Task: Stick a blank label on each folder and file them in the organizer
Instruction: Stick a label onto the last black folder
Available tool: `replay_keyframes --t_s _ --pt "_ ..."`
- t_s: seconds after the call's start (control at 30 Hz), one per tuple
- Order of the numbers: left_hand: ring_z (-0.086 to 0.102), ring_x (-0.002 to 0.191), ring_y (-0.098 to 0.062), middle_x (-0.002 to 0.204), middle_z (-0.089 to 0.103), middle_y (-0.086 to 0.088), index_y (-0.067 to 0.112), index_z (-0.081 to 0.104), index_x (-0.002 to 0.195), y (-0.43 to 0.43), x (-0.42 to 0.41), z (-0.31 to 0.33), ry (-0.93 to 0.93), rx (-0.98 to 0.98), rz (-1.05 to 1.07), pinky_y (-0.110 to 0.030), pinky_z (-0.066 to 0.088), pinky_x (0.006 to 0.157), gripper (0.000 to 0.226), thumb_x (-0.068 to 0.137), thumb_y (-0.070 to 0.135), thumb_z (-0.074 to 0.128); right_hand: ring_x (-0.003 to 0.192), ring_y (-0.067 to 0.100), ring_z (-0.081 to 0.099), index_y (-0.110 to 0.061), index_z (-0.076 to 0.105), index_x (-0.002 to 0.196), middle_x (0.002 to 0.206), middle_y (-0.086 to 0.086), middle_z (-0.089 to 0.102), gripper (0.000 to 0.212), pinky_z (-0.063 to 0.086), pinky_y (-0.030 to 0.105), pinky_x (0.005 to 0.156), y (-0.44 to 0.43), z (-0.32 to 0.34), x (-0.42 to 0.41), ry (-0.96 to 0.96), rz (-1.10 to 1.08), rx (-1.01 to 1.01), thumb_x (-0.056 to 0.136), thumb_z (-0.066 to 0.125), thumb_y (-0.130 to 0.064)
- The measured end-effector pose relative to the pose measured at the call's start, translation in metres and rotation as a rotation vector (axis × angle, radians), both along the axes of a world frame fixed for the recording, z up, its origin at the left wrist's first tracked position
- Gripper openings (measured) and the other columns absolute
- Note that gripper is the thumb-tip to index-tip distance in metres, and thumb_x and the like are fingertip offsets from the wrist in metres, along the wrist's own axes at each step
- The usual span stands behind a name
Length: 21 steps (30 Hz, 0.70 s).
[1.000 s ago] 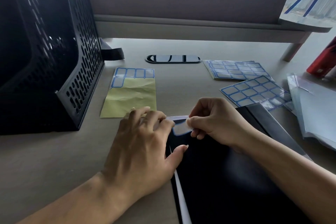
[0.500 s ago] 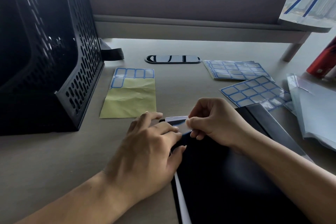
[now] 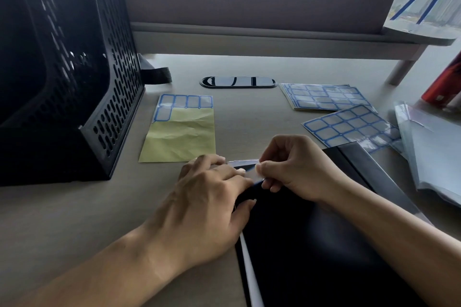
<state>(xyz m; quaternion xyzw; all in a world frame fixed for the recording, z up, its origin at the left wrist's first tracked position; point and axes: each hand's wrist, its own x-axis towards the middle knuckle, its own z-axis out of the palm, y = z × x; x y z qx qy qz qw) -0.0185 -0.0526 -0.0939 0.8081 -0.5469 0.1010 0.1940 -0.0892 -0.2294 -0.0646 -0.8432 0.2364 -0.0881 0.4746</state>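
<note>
Our right hand point(image 3: 298, 169) pinches a blank label point(image 3: 245, 163); our left hand point(image 3: 207, 204), grip apart, presses it onto the black folder point(image 3: 311, 244).

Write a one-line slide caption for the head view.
Right hand pinches a blue-bordered label at the corner of the black folder while the left hand touches it; mesh organizer at left.

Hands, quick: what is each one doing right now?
Left hand: open, fingers pressing the blue-bordered white paper label onto the black plastic folder.
Right hand: pinching that label's end.
</note>
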Motion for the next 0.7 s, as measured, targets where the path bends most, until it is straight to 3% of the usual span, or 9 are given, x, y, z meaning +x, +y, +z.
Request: replay_keyframes --t_s 0.13,0.33,0.53,0.7 --pt "0.06 0.103 -0.022 0.105 0.069 0.01 0.025 0.071 0.111 0.0001 -0.0014 0.001 -0.031 0.019 -0.018 -0.04 0.05 0.09 0.04 0.088 0.044 0.044 0.053 0.018 0.069 -0.012 0.065 0.074 0.057 0.006 0.07 0.013 0.055 0.032 0.057 -0.0001 0.0008 -0.0004 0.007 0.009 0.002 0.083 0.07 -0.003" --pt "0.055 0.119 -0.026 0.121 0.063 0.009 0.025 0.069 0.114 0.004 -0.0008 0.0022 -0.049 0.042 -0.043 -0.042 0.048 0.097 0.04 0.092 0.043 0.041 0.054 0.022 0.07 -0.01 0.066 0.075 0.057 0.007 0.07 0.012 0.059 0.033 0.058 -0.0001 0.0026 -0.0011 -0.003 -0.002 0.016 0.086 0.068 -0.005" --pt "0.056 0.116 -0.025 0.117 0.066 0.012 0.024 0.07 0.114 0.0027 0.0009 -0.0003 0.021 0.032 -0.048 -0.042 0.051 0.094 0.041 0.091 0.044 0.042 0.057 0.025 0.073 -0.006 0.065 0.076 0.063 0.011 0.071 0.011 0.06 0.033 0.057 0.0005 0.0054 -0.0027 -0.007 -0.066 0.097 0.086 0.072 -0.004" --pt "0.054 0.115 -0.019 0.119 0.065 0.013 0.024 0.069 0.115 0.0024 0.0021 0.0007 0.062 0.026 -0.069 -0.042 0.051 0.094 0.042 0.092 0.044 0.042 0.056 0.022 0.073 -0.01 0.064 0.076 0.063 0.007 0.073 0.013 0.063 0.041 0.063 0.0039 0.0075 -0.004 0.003 -0.085 0.011 0.085 0.074 -0.01"
